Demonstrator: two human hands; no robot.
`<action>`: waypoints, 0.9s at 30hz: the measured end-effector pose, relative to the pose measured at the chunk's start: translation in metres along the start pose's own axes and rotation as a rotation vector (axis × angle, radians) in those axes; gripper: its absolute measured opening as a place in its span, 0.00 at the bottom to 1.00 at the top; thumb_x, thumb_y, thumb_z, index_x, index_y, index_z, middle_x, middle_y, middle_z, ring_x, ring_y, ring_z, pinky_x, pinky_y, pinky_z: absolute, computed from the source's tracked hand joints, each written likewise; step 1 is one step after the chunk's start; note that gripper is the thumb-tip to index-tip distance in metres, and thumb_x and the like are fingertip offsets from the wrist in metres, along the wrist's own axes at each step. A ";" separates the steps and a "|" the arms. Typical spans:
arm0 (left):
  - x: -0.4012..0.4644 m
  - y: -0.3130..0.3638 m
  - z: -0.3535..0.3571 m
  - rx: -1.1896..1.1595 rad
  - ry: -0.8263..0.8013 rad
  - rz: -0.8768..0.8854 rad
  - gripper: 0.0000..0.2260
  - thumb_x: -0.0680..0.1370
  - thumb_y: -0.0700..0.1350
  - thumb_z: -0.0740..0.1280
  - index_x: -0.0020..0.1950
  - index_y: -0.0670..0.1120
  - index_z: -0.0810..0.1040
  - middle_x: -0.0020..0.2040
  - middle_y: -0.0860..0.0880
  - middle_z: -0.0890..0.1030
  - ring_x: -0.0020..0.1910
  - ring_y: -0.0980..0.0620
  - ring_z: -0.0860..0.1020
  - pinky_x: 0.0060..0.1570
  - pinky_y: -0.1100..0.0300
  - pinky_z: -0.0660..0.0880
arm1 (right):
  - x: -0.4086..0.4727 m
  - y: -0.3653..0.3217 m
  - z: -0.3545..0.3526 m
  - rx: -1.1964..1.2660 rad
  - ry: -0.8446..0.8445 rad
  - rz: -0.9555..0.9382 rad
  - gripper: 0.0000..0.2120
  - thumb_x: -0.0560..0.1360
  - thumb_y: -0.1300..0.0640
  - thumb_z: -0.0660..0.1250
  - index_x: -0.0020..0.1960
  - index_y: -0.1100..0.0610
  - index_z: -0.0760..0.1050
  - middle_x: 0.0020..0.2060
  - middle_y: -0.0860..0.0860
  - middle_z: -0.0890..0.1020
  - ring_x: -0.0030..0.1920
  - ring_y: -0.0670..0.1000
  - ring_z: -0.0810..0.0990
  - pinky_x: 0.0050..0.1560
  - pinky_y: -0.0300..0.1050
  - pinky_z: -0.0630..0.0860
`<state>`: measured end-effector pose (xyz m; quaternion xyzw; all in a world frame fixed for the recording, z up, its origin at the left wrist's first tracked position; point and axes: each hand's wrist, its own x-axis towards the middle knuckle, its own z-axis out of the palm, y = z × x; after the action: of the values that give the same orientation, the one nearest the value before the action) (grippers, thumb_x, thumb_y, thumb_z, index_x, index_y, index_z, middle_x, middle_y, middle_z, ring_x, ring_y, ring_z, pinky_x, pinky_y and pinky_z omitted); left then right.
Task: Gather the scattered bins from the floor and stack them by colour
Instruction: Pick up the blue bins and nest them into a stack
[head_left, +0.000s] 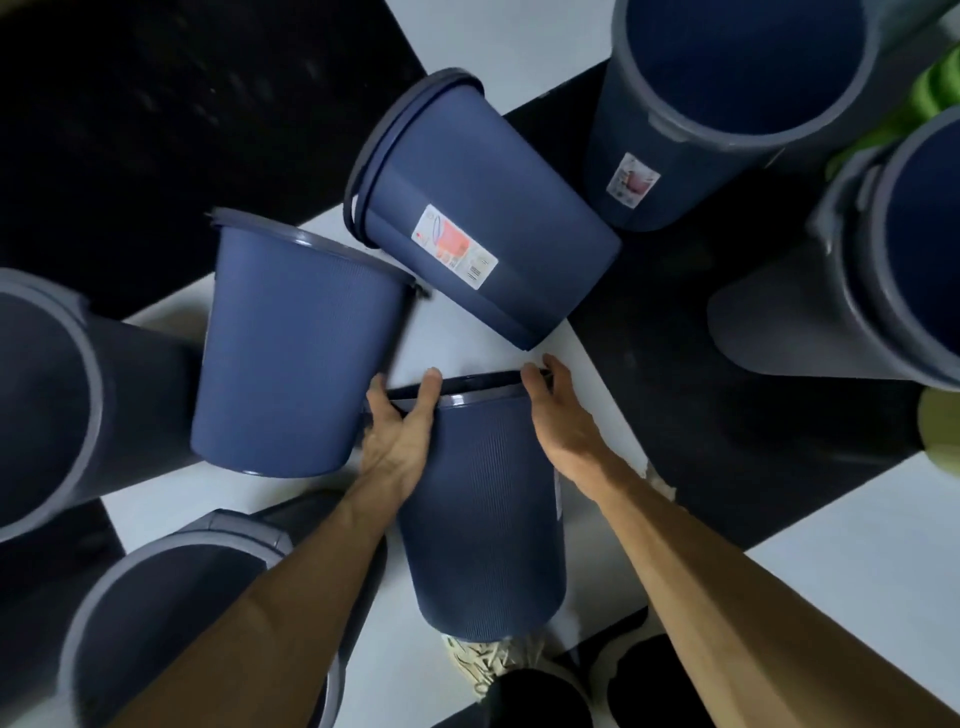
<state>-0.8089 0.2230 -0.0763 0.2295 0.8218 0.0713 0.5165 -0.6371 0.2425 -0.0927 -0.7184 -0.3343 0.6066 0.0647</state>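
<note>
I held a ribbed blue bin (483, 514) by its rim over the checkered floor (831, 561), my left hand (397, 441) and right hand (558, 415) each curled around an edge. Two more blue bins, one plain (291, 353), one labelled (483, 213), lay tipped just beyond; grey-rimmed bins (727, 104) ringed them.

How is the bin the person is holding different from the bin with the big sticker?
The held bin is gripped at its rim by the left hand and right hand; the sticker bin is untouched. The held bin's side shows fine ribs and no full label; the sticker bin's side looks smooth, with a white and pink label. The held bin's base points toward the person, the sticker bin's rim points up-left. Both are dark blue and lying tilted.
</note>
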 end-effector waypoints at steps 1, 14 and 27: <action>-0.001 0.002 0.001 -0.043 0.004 -0.020 0.39 0.74 0.72 0.58 0.79 0.60 0.47 0.78 0.46 0.62 0.74 0.41 0.63 0.71 0.47 0.58 | -0.002 0.000 0.001 0.006 -0.001 0.002 0.29 0.80 0.35 0.49 0.78 0.41 0.47 0.71 0.53 0.69 0.67 0.58 0.70 0.65 0.52 0.65; -0.103 0.062 -0.016 -0.032 0.121 -0.153 0.37 0.68 0.66 0.59 0.72 0.48 0.63 0.65 0.40 0.71 0.58 0.35 0.74 0.46 0.41 0.81 | -0.109 -0.035 -0.091 0.083 0.187 0.027 0.28 0.75 0.41 0.61 0.73 0.40 0.59 0.67 0.55 0.68 0.56 0.55 0.72 0.58 0.53 0.72; -0.224 0.202 -0.012 0.089 0.334 0.128 0.15 0.82 0.44 0.56 0.66 0.41 0.60 0.59 0.33 0.76 0.56 0.32 0.75 0.46 0.48 0.67 | -0.210 -0.142 -0.247 -0.023 0.472 -0.262 0.25 0.71 0.66 0.59 0.65 0.50 0.60 0.61 0.62 0.71 0.54 0.63 0.75 0.54 0.59 0.74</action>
<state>-0.6774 0.3022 0.1843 0.2892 0.8822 0.1047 0.3565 -0.4768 0.3117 0.2150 -0.7913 -0.4068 0.4051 0.2106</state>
